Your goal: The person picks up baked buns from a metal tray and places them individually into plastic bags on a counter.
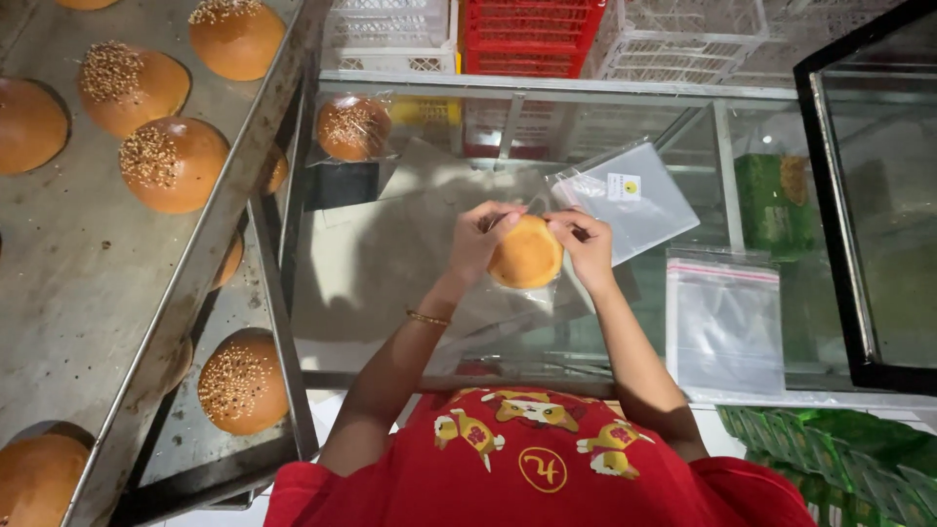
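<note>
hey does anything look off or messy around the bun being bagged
Nothing stands out. Both hands, left hand and right hand, hold the bun in its clear bag over the glass counter; spare bags lie flat.

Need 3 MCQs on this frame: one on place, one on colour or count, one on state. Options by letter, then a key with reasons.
1. Where is the bagged sesame bun?
A. On the glass counter, beyond the hands
B. On the lower tray
C. In the red crate

2. What colour is the person's shirt?
A. Green
B. Red
C. White

3. What is the state of the plain bun?
A. Lying alone on the counter
B. Held between both hands, in a clear bag
C. Resting on a tray

Key:
1 A: it sits on the glass at the far side, wrapped in clear film.
2 B: the shirt at the bottom of the view is red with cartoon prints.
3 B: the left hand and right hand grip it on either side, and clear plastic shows around it.
</note>
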